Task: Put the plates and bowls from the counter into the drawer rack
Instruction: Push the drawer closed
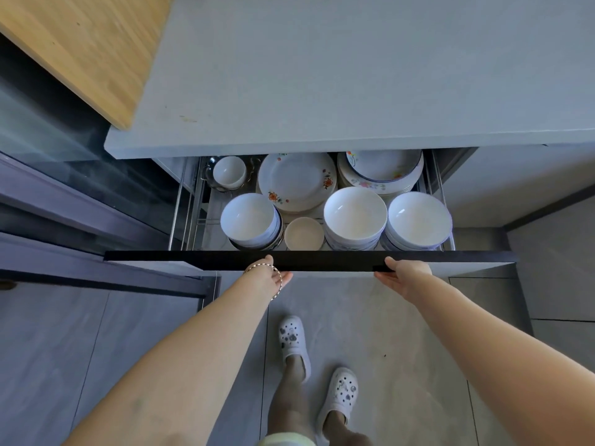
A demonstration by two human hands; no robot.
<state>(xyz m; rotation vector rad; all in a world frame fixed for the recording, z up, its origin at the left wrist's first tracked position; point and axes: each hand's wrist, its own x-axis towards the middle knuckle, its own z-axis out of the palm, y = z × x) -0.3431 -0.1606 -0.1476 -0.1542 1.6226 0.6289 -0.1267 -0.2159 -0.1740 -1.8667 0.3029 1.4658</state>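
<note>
Both arms reach straight forward and down, elbows nearly extended, to the dark front panel (309,260) of the open drawer. The left hand (272,273) rests against the panel near its middle, palm turned toward the panel's face, fingers hidden behind and under the edge, so how far they curl cannot be told; a beaded bracelet (273,278) circles that wrist. The right hand (404,273) is closed on the panel's top edge further right, thumb on top, fingers wrapped beneath.

The panel's long axis runs left to right, parallel to the grey tabletop (322,75) above, whose front edge overhangs the rear of the drawer. Inside, the wire rack (186,214) holds crockery, all lying mouth-up. At the front stand three stacks of white bowls: left (249,217), centre (354,210) and right (418,217), with a small cream bowl (304,233) between the left and centre stacks. Behind them lies a stack of flat plates with orange flower prints (296,178), a small white bowl (229,171) to its left, and a blue-rimmed floral dish on more plates (383,165) to its right, partly under the tabletop.

A wooden board (83,43) lies on the tabletop's left end. White clogs (317,368) stand on the grey tiled floor (402,349). No writing is readable.
</note>
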